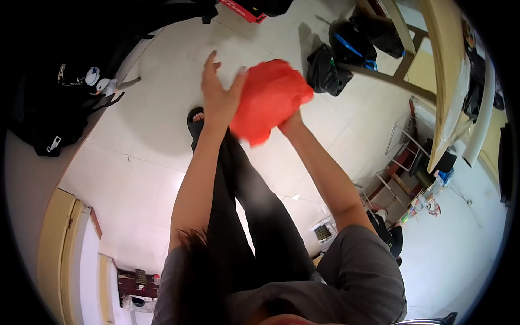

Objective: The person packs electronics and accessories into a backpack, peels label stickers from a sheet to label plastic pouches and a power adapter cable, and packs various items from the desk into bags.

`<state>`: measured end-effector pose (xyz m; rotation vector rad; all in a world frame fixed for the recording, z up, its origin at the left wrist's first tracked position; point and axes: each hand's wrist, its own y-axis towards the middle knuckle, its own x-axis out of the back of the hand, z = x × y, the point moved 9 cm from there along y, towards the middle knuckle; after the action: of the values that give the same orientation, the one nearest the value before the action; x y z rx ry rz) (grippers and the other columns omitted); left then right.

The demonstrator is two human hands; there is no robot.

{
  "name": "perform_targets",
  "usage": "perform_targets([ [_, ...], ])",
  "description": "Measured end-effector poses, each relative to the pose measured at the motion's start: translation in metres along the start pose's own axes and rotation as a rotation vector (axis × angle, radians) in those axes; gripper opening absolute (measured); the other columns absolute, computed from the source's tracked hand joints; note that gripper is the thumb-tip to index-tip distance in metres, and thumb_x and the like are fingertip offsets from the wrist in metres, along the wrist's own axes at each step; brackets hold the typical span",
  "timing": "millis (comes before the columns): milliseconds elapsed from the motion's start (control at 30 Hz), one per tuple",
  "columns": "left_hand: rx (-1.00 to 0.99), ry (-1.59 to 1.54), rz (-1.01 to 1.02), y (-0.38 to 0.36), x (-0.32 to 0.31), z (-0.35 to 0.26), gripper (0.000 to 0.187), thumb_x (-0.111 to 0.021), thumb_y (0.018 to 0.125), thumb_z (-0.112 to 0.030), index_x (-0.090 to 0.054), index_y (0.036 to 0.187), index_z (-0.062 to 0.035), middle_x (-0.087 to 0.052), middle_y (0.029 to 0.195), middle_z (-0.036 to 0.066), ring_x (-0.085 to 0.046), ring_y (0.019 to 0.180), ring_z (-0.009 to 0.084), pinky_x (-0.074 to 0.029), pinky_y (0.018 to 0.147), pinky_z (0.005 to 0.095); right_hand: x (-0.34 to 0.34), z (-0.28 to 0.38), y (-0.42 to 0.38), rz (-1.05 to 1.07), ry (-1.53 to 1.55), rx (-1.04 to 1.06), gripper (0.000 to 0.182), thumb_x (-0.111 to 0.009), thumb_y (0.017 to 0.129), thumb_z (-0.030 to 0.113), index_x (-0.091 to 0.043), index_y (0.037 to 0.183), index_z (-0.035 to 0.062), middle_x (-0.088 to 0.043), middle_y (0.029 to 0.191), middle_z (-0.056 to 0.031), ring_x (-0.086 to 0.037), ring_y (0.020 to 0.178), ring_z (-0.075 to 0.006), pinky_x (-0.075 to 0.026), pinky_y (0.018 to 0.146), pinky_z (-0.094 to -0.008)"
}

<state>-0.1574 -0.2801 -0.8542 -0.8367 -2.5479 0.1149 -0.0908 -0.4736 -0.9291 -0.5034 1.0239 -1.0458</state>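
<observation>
A crumpled bright red thing (271, 97), soft like thin cloth or a plastic bag, is held up in front of me over the floor. My right hand (291, 122) grips it from beneath and behind; only the wrist and heel of that hand show, the fingers being hidden by the red folds. On the other side, my left hand (221, 100) is open, fingers pointing up and spread. Its thumb lies right at the red thing's left edge. Motion blurs the red edges a little.
Black plastic bags (327, 70) stand by a wooden frame (406, 81) at the upper right. A black backpack (49, 119) lies at the left. Pale floor tiles (135, 141) run beneath my legs, with a sandal (195, 124) on one foot. A metal rack (398, 146) is at the right.
</observation>
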Motion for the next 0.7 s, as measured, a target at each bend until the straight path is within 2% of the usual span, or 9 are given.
perform_targets([
  [33, 0.120, -0.134, -0.033, 0.002, 0.015, 0.015, 0.051, -0.061, 0.084, -0.028, -0.043, 0.125, -0.0038, -0.061, 0.098, 0.014, -0.055, 0.101, 0.0244, -0.038, 0.092, 0.0394, -0.006, 0.010, 0.010, 0.116, 0.121, 0.024, 0.057, -0.039, 0.091, 0.051, -0.032, 0.135, 0.0150, -0.038, 0.138, -0.0027, -0.039, 0.125, -0.0222, -0.034, 0.103, -0.0421],
  [67, 0.238, -0.180, -0.029, 0.000, 0.026, 0.035, 0.048, -0.061, 0.085, -0.027, -0.045, 0.123, -0.0036, -0.061, 0.099, 0.013, -0.055, 0.100, 0.0234, -0.039, 0.091, 0.0383, -0.009, 0.017, 0.019, 0.186, 0.089, 0.033, 0.062, -0.040, 0.088, 0.057, -0.033, 0.135, 0.0170, -0.038, 0.138, -0.0017, -0.039, 0.124, -0.0215, -0.035, 0.101, -0.0423],
  [133, 0.431, -0.265, -0.005, -0.017, 0.039, 0.086, 0.042, -0.060, 0.085, -0.024, -0.049, 0.119, -0.0034, -0.061, 0.101, 0.011, -0.056, 0.098, 0.0210, -0.040, 0.089, 0.0355, -0.004, 0.030, 0.036, 0.141, 0.030, 0.013, 0.063, -0.043, 0.085, 0.060, -0.036, 0.133, 0.0202, -0.040, 0.136, -0.0010, -0.042, 0.120, -0.0228, -0.039, 0.095, -0.0428],
  [167, 0.504, -0.300, 0.007, -0.027, 0.044, 0.113, 0.038, -0.060, 0.086, -0.023, -0.051, 0.117, -0.0032, -0.061, 0.102, 0.010, -0.057, 0.097, 0.0196, -0.041, 0.088, 0.0338, 0.002, 0.034, 0.042, 0.019, 0.049, -0.022, 0.063, -0.044, 0.083, 0.060, -0.037, 0.132, 0.0213, -0.039, 0.136, -0.0005, -0.041, 0.120, -0.0221, -0.037, 0.095, -0.0417],
  [267, 0.475, -0.287, 0.018, -0.066, 0.058, 0.159, 0.029, -0.057, 0.088, -0.017, -0.054, 0.113, -0.0028, -0.061, 0.104, 0.007, -0.058, 0.095, 0.0166, -0.043, 0.085, 0.0290, -0.041, 0.054, 0.058, 0.119, 0.179, -0.022, 0.064, -0.043, 0.082, 0.061, -0.038, 0.130, 0.0188, -0.039, 0.135, -0.0012, -0.034, 0.124, -0.0226, -0.029, 0.101, -0.0415],
  [367, 0.466, -0.288, 0.031, -0.115, 0.066, 0.188, 0.026, -0.055, 0.089, -0.013, -0.054, 0.113, -0.0018, -0.061, 0.104, 0.007, -0.058, 0.094, 0.0155, -0.044, 0.084, 0.0263, -0.046, 0.066, 0.082, 0.100, 0.193, 0.026, 0.066, -0.042, 0.083, 0.058, -0.033, 0.134, 0.0182, -0.034, 0.139, -0.0034, -0.031, 0.128, -0.0273, -0.024, 0.104, -0.0432],
  [500, 0.607, -0.208, 0.144, -0.161, 0.073, 0.209, 0.023, -0.053, 0.089, -0.010, -0.055, 0.110, -0.0004, -0.062, 0.101, 0.008, -0.059, 0.092, 0.0162, -0.044, 0.083, 0.0254, -0.043, 0.059, 0.093, -0.003, 0.201, -0.011, 0.066, -0.044, 0.080, 0.061, -0.035, 0.131, 0.0194, -0.036, 0.137, -0.0027, -0.035, 0.123, -0.0258, -0.028, 0.101, -0.0414],
  [667, 0.652, -0.170, 0.235, -0.213, 0.076, 0.220, 0.022, -0.055, 0.088, -0.015, -0.057, 0.106, -0.0025, -0.064, 0.090, 0.009, -0.062, 0.085, 0.0182, -0.046, 0.077, 0.0274, -0.016, 0.032, 0.082, -0.151, 0.146, -0.066, 0.065, -0.044, 0.080, 0.063, -0.036, 0.129, 0.0215, -0.039, 0.133, -0.0025, -0.037, 0.120, -0.0252, -0.030, 0.098, -0.0430],
  [700, 0.658, -0.130, 0.256, -0.223, 0.078, 0.223, 0.022, -0.056, 0.087, -0.015, -0.058, 0.105, -0.0035, -0.065, 0.088, 0.010, -0.062, 0.084, 0.0189, -0.047, 0.076, 0.0281, 0.003, 0.019, 0.084, -0.198, 0.157, -0.118, 0.064, -0.043, 0.080, 0.063, -0.037, 0.128, 0.0212, -0.040, 0.131, -0.0026, -0.041, 0.115, -0.0256, -0.035, 0.094, -0.0434],
])
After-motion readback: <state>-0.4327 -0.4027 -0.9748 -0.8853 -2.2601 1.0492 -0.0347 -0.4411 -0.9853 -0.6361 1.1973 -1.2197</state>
